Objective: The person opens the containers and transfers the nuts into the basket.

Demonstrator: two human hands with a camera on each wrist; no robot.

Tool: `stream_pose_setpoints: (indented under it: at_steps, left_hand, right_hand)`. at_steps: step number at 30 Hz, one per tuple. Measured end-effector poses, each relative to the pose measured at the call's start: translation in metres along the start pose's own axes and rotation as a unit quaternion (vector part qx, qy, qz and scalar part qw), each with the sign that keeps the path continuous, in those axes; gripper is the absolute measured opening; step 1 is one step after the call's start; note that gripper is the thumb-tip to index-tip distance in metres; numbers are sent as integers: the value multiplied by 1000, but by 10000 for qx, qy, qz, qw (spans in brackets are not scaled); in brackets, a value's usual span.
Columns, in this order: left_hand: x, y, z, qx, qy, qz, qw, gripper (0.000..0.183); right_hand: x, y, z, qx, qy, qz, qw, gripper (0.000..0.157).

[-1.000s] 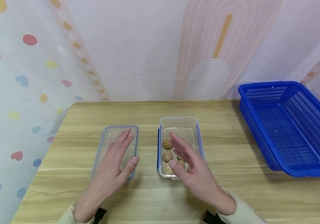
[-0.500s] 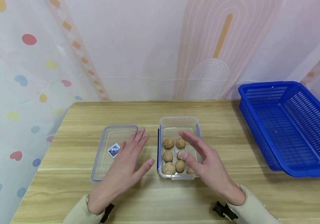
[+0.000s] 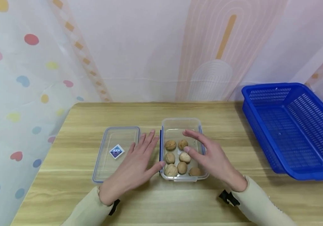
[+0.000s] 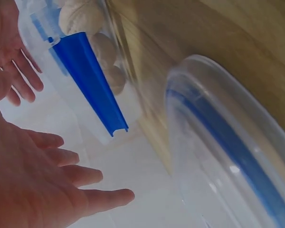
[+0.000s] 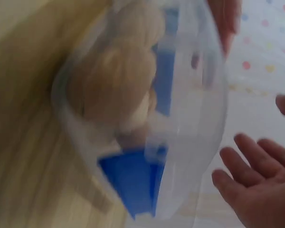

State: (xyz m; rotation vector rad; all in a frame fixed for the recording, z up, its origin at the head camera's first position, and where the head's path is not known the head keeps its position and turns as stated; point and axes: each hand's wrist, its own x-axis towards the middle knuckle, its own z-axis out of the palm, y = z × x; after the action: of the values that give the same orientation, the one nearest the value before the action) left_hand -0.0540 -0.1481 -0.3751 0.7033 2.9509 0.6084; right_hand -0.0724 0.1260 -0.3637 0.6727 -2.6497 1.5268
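A clear plastic food box [image 3: 175, 133] stands uncovered on the table, with several walnuts [image 3: 171, 170] lying in its nearer part. My left hand [image 3: 137, 164], fingers extended, hovers between the box and its lid, with the thumb near the box's left wall. Above the box's right side is my right hand [image 3: 210, 153], fingers spread and holding nothing. The transparent lid [image 3: 110, 168] with a blue seal lies flat to the left, partly covered by my left hand. Blue side latches hang down, one [image 4: 88, 78] plain in the left wrist view and one [image 5: 135, 178] blurred in the right.
A blue perforated plastic basket [image 3: 280, 131] sits at the table's right. A patterned cloth [image 3: 147, 47] hangs behind the wooden table [image 3: 220, 119] and along its left side. A diamond-shaped label [image 3: 117, 151] is on the lid.
My left hand has moved right, from over the lid toward the box. The right hand has shifted right and slightly away from me, uncovering more walnuts. Box and lid stay put.
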Motion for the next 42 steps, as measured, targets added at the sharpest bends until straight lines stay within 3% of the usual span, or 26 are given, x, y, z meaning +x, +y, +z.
stream_pose_setpoints:
  at_steps: [7,13,20,32,42]
  left_hand:
    - [4,-3,8,20,-217,-23,9998,88]
    - [4,-4,12,-61,-222,72,9997,87]
    - [7,-3,14,-44,-358,111,9993,87]
    - [8,-4,18,-58,-454,135,9989,85]
    - [8,-4,19,-90,-480,133,9987,84]
  right_hand:
    - [16,17,-10,-713,-593,-298,9952,55]
    - [26,30,-15,-1262,-723,-695,9869,56]
    - [36,39,-17,-1793,-1045,-757,9753,62]
    - [52,45,-14,-2369,-1601,-1217,9505,63]
    - [62,46,-9,-2636,-1902,-1238,9376,57]
